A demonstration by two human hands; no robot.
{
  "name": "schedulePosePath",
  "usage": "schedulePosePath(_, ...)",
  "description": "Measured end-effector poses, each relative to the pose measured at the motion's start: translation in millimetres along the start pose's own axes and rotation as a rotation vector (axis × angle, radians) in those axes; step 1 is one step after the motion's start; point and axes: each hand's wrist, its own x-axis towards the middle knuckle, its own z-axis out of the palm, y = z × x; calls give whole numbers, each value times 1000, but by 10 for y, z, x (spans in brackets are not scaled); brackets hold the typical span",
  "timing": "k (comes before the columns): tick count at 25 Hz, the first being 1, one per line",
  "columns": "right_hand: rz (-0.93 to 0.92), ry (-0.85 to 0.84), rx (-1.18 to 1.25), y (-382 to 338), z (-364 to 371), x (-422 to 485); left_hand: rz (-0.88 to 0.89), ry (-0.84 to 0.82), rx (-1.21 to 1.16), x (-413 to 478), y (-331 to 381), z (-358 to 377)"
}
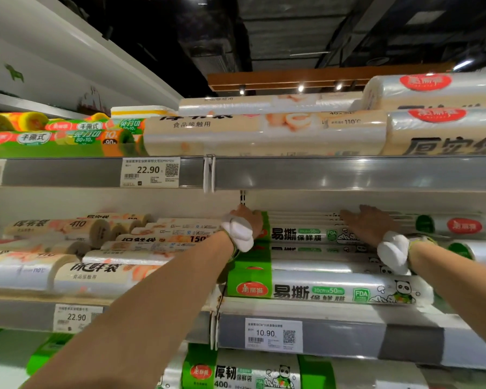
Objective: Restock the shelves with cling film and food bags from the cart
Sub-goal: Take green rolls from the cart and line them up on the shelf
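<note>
Green-and-clear cling film rolls (320, 287) lie stacked on the middle shelf (404, 335), right of the divider. Both my arms reach deep into that shelf over the stack. My left hand (246, 219) sits at the left end of the topmost rolls (300, 234), its fingers hidden behind the roll end. My right hand (369, 223) lies flat on the top rolls with straight fingers pointing left. Beige food bag rolls (96, 273) fill the same shelf to the left. The cart is out of view.
The upper shelf (348, 172) hangs close above my hands and carries large beige bag rolls (264, 136) and green-orange rolls (54, 138). Price tags (274, 334) sit on the shelf rails. More green bag packs (244, 372) lie on the lower shelf.
</note>
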Motion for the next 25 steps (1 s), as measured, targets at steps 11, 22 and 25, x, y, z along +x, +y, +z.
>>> schedulePosePath(11,-274,-97,-166,-444,-506,-1570,380,-182,158,-1428,246,-102)
schedulePosePath(22,108,28,369,1295,-483,-3470,293,-516,-324,-3104,418,1343)
schedulePosePath(25,388,-98,339,2236,-452,-3996,261,-775,-199,-3700,273,2164)
